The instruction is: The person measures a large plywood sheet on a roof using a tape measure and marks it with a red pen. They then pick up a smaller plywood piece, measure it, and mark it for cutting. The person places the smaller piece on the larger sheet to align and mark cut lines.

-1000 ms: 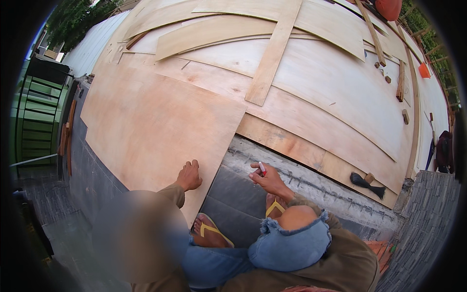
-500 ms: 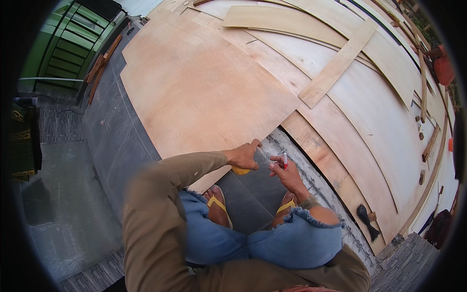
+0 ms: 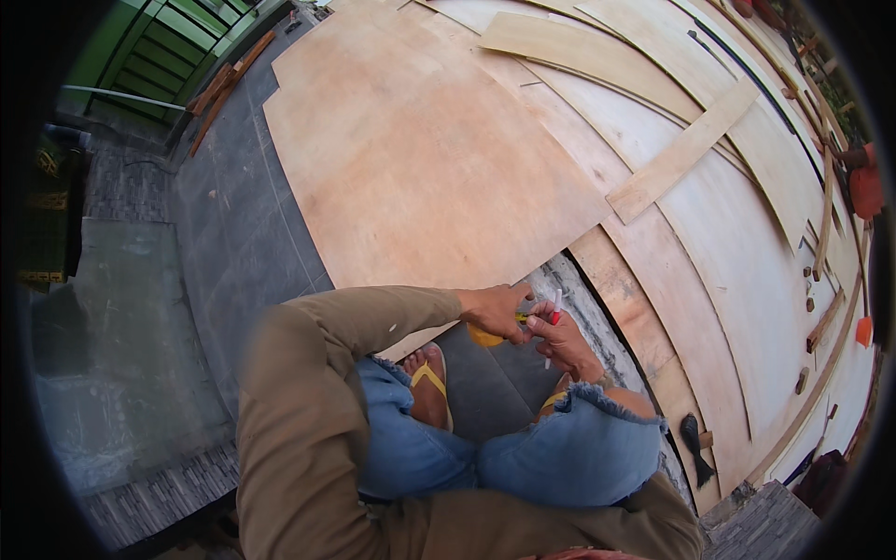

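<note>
My left hand [image 3: 497,310] is closed around a yellow tape measure [image 3: 483,337], whose case shows below the palm. A short length of yellow tape blade [image 3: 522,318] spans the gap to my right hand [image 3: 567,347], whose fingertips pinch its end. A white and red marker [image 3: 557,308] is also held in my right hand, pointing up between the fingers. Both hands are over the near edge of a large plywood sheet [image 3: 420,168] with a stepped left side. Below them, my feet in yellow-strapped flip-flops rest on dark grey tiles [image 3: 481,383].
More plywood sheets [image 3: 709,271] overlap at the right, with a loose plywood strip [image 3: 686,149] lying across them. A black brush-like object [image 3: 695,448] is at the lower right. Wood offcuts [image 3: 826,317] lie farther right, near another person's orange garment [image 3: 868,191]. Timber pieces [image 3: 233,89] lie at the upper left.
My right hand has come up against my left and now pinches the tape end, with a short piece of blade showing. The view has shifted, so the boards appear farther right.
</note>
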Demonstrator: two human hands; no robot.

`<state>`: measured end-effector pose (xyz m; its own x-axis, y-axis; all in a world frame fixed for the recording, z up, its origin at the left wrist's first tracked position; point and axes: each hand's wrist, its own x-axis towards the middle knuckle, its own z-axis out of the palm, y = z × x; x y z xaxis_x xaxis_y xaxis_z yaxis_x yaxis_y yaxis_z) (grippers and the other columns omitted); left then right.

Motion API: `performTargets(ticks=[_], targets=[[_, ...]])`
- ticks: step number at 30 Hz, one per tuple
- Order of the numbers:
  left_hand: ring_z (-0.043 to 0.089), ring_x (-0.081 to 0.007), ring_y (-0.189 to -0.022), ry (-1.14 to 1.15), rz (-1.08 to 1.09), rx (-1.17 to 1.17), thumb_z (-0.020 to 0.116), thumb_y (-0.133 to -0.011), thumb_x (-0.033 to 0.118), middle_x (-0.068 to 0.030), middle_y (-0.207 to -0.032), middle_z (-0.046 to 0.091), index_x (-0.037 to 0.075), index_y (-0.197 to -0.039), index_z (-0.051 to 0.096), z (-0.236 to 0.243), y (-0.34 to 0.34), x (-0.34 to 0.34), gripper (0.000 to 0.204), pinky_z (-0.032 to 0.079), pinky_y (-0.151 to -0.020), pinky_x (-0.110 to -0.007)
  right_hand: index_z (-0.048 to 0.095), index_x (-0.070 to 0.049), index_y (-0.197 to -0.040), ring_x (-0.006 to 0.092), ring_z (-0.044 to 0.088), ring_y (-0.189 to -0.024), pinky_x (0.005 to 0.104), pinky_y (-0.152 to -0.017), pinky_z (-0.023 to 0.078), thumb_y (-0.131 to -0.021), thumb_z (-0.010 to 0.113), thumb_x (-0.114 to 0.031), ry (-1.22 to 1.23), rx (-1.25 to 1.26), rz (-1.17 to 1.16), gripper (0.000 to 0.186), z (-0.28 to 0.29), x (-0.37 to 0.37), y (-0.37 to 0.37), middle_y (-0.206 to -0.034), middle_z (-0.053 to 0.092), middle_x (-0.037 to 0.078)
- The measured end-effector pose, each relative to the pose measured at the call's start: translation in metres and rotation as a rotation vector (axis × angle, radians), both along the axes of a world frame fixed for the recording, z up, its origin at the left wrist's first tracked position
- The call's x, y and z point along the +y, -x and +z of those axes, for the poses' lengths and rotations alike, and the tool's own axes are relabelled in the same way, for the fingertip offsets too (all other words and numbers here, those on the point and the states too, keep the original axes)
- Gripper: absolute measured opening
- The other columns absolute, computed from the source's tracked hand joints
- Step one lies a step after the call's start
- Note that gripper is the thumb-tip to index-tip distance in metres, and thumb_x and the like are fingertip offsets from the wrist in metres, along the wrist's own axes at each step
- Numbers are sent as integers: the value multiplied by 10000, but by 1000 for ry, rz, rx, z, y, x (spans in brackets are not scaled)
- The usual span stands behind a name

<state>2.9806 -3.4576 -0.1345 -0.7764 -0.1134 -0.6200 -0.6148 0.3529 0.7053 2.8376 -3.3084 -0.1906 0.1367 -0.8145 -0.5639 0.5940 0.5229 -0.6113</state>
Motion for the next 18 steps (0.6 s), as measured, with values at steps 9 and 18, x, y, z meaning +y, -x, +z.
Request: performTargets(ticks=[9,18], targets=[[565,-103,-687,-231,352,-346,728,-850,285,-53,-775,631,31,-876,620,-3,-127,-63,277,454,-631,-256,594,-35,-1009,72,594,-644,167,-381,316,-934,638,-170,-145,285,-490,161,-37,-8,166,-846,608,47],[551,-78,-591,-395,743,-310,629,-954,259,-14,-675,625,30,-788,661,-55,-257,39,284,437,-538,-245,669,13,-998,60,480,-568,208,-401,280,-857,704,-148,-245,653,-565,217,-71,-73,241,-817,634,46]])
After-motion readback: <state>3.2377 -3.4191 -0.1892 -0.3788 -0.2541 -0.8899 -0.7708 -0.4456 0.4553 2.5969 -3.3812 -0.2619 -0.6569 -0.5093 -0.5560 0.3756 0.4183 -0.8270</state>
